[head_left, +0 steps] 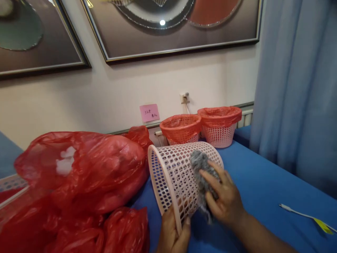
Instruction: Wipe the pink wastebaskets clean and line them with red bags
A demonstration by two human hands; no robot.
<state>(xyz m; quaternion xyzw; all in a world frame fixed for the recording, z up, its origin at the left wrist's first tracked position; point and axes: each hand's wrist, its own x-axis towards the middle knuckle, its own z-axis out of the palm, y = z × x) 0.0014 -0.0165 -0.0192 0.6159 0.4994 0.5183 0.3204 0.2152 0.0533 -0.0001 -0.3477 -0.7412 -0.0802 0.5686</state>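
Observation:
A pale pink perforated plastic wastebasket (173, 154) lies tipped on its side, its open mouth toward the left. My left hand (173, 232) grips its rim at the bottom, with the thumb outside and the fingers partly hidden behind the mesh. Against the basket's outer wall, my right hand (223, 193) presses a fuzzy grey cloth (201, 168), fingers bent over it. Part of the cloth hangs down below the fingers.
Two baskets lined with red bags, one nearer (180, 128) and one farther right (219, 124), stand by the wall. Filled red plastic bags (105, 172) crowd the left. A white cable (297, 212) lies on the blue-covered table (263, 189). A blue curtain (292, 88) hangs at right.

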